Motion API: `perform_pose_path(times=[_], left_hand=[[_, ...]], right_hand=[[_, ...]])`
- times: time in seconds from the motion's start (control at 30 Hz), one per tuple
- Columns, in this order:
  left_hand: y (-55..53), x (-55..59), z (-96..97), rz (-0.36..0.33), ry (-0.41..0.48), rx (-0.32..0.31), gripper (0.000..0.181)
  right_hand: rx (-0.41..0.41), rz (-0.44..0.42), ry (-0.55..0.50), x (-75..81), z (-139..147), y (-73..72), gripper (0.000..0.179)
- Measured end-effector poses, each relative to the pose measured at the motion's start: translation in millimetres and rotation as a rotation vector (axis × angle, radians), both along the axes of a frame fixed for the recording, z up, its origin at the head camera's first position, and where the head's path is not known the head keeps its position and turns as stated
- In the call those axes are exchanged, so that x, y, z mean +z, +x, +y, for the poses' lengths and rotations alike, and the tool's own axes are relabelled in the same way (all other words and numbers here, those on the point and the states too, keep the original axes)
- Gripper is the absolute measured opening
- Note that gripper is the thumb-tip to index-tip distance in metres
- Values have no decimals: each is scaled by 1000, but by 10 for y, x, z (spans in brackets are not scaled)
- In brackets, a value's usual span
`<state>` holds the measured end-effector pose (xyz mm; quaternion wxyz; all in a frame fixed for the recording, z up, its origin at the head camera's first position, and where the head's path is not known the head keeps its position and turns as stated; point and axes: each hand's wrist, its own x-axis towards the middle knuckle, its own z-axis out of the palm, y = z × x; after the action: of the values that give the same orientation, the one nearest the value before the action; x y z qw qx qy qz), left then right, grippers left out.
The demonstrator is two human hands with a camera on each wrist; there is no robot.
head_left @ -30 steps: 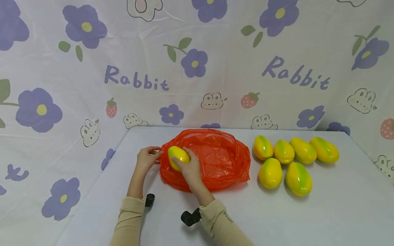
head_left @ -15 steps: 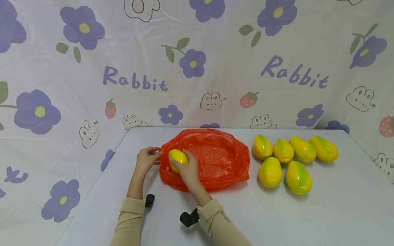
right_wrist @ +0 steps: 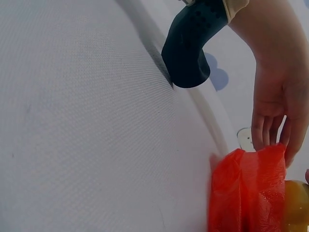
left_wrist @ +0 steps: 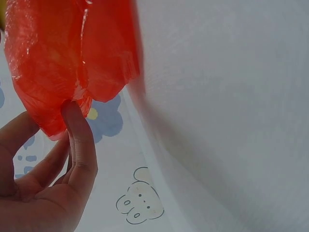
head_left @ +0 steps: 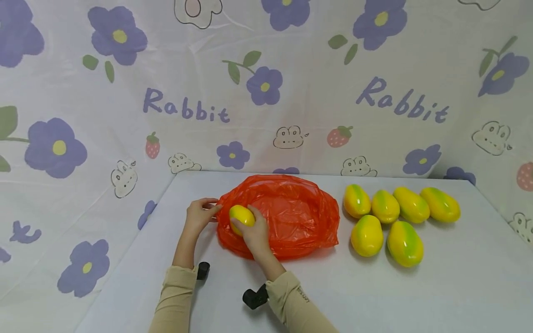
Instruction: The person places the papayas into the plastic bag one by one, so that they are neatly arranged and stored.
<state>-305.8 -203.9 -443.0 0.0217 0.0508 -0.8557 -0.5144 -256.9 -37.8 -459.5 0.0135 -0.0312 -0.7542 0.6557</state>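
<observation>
Head view: one mango-like fruit, yellow and green, glossy [head_left: 244, 214], lies between thumb and fingers of the right hand [head_left: 257, 233], which are curled round its sides, top exposed. Position: over the left part of the open mouth of a red plastic bag [head_left: 295, 212]; contact with the film cannot be told. Left hand [head_left: 199, 217]: thumb and fingertips nearly closed, pinching the bag's left edge. Right of the bag: six similar fruits [head_left: 385, 206], four behind, two in front. Support: white tabletop [head_left: 458, 273]. Behind: flower-and-rabbit-print backdrop [head_left: 312, 69].
</observation>
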Motion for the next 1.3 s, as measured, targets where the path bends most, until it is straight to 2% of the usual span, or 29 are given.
perform_pose_path(times=[0.87, 1.3], left_hand=[[6, -4, 5, -34, -39, 10, 39], [6, 13, 8, -29, -26, 9, 39]], right_hand=[[7, -12, -50, -6, 27, 19, 63], [17, -37, -56, 6, 38, 24, 64]])
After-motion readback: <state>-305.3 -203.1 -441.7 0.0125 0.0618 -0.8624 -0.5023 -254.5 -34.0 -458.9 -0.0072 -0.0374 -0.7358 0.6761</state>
